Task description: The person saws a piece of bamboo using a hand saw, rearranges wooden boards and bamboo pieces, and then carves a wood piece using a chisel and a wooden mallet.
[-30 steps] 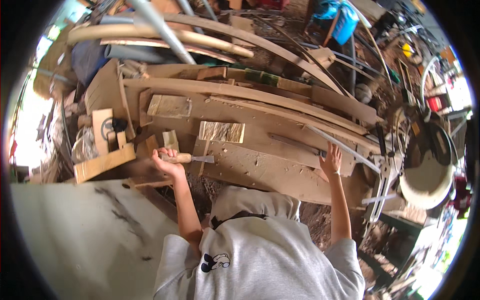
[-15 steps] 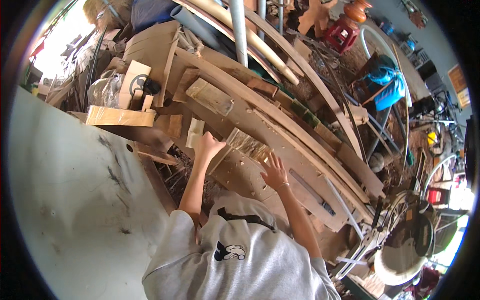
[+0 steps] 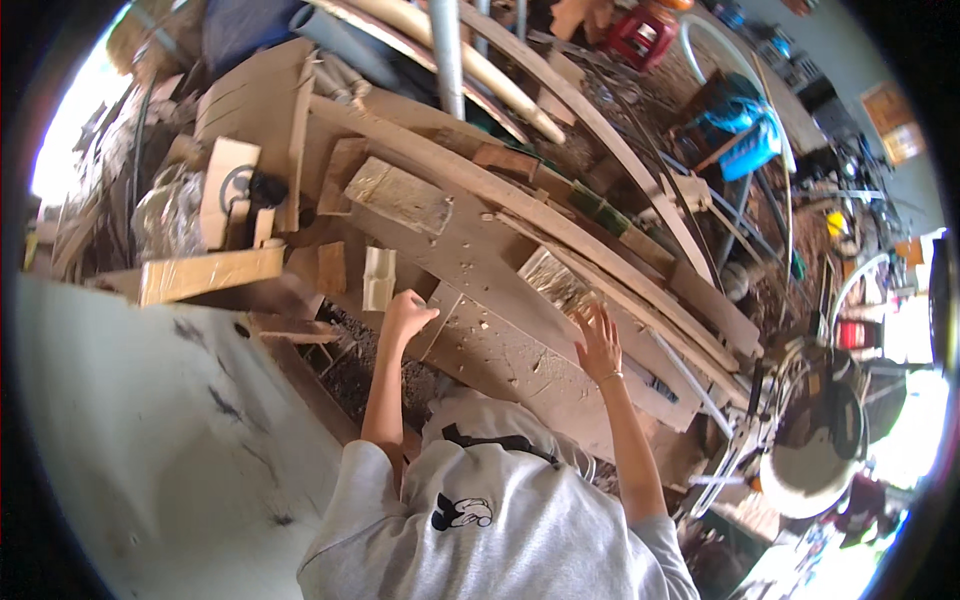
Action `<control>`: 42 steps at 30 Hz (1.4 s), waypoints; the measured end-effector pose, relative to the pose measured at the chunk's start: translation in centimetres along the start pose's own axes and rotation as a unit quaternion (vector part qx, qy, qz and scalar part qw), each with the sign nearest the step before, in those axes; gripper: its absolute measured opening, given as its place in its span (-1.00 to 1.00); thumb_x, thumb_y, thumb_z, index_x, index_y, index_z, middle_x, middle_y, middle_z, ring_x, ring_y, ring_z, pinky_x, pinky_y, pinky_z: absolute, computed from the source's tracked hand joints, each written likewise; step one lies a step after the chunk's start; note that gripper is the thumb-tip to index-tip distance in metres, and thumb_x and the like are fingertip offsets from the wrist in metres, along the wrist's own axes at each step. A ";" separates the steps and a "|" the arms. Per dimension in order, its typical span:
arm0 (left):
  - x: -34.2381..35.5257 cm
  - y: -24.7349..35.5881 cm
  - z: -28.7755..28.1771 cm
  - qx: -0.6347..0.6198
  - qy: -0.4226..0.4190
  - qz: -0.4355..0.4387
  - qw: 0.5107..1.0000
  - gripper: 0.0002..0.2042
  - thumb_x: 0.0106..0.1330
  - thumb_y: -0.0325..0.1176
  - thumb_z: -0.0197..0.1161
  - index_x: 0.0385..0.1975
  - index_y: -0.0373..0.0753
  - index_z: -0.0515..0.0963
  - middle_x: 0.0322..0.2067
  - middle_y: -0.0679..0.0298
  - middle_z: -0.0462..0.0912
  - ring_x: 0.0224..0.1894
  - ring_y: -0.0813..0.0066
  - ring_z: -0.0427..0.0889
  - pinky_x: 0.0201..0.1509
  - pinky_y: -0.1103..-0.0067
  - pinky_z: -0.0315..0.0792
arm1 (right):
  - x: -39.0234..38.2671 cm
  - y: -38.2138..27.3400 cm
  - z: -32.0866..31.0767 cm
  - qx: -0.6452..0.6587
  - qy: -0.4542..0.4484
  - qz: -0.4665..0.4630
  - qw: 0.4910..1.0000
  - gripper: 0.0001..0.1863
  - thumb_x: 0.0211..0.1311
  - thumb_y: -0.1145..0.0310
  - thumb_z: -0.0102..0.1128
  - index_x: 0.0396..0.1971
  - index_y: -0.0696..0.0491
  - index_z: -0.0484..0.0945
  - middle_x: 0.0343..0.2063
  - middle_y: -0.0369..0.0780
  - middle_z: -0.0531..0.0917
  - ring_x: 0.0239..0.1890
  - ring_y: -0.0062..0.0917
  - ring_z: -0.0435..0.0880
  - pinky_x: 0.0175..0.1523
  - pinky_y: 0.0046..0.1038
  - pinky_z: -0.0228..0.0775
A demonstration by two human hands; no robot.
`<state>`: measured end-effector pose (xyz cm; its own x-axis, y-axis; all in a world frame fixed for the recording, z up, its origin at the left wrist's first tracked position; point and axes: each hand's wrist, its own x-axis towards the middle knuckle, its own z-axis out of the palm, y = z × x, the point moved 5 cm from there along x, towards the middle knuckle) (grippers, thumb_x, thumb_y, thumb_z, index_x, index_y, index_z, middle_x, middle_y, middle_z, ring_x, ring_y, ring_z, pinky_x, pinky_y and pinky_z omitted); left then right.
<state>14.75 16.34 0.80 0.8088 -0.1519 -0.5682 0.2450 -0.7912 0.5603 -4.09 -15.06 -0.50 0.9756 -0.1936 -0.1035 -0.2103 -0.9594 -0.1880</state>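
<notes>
My left hand (image 3: pixel 407 316) hovers over the plank bench, its fingers curled and thumb out to the right; whatever it may hold is hidden. Just beyond it lies a short pale wood piece with a hollowed face (image 3: pixel 378 280). On the right, my right hand (image 3: pixel 599 343) has its fingers stretched out, the tips against the near right end of a rough wood block (image 3: pixel 556 280). That block lies tilted on the wide brown board (image 3: pixel 500 345), which bears wood chips and a thin straight line beside my left hand.
Another wood block (image 3: pixel 400 195) lies farther back, before long planks (image 3: pixel 520 215). A metal ruler-like strip (image 3: pixel 692 385) is on the right. A pale sheet (image 3: pixel 170 420) covers the left, with a cardboard box (image 3: pixel 212 275) at its far edge. A blue bag (image 3: pixel 745 135) hangs at the far right.
The rough wood block has moved right, away from my left hand, with my right hand at its end. The view has shifted somewhat, and my left hand stays curled.
</notes>
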 end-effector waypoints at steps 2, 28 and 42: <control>-0.4 1.0 0.9 -0.015 -0.034 -0.005 0.999 -0.63 -0.20 -0.26 0.34 -0.43 -0.36 0.44 -0.53 0.06 0.55 -0.40 0.26 0.55 -0.33 0.47 0.39 | -0.6 0.2 -0.1 0.014 0.011 0.031 0.999 -0.32 -0.07 0.32 0.15 0.13 -0.15 0.11 0.20 -0.11 -0.03 0.24 -0.24 -0.04 0.23 -0.23 -0.09; 3.0 13.6 16.0 0.277 -0.087 0.353 0.889 -0.27 -0.12 -0.45 0.20 0.13 0.05 0.05 -0.60 0.07 0.54 -0.48 0.10 0.55 -0.39 0.32 0.43 | -9.4 2.5 -1.6 0.178 0.225 0.209 0.935 -0.42 -0.09 0.38 0.13 0.05 -0.04 0.24 0.13 -0.06 0.12 0.17 -0.16 0.08 0.20 -0.24 -0.02; 0.8 12.0 13.3 0.221 -0.110 0.243 0.938 -0.36 -0.16 -0.54 0.05 0.05 0.11 0.21 -0.62 0.04 0.51 -0.46 0.06 0.52 -0.41 0.29 0.38 | 0.8 15.6 -10.7 0.324 0.302 0.186 0.877 -0.84 -0.03 0.53 0.04 -0.37 0.14 0.47 -0.43 -0.15 0.55 -0.36 -0.31 0.54 -0.28 -0.47 0.37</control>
<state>11.26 -1.15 -0.99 0.6266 -0.6376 -0.4481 -0.4080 -0.7583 0.5085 -5.95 -32.34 6.97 0.6464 -0.7294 0.2239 -0.3222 -0.5270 -0.7865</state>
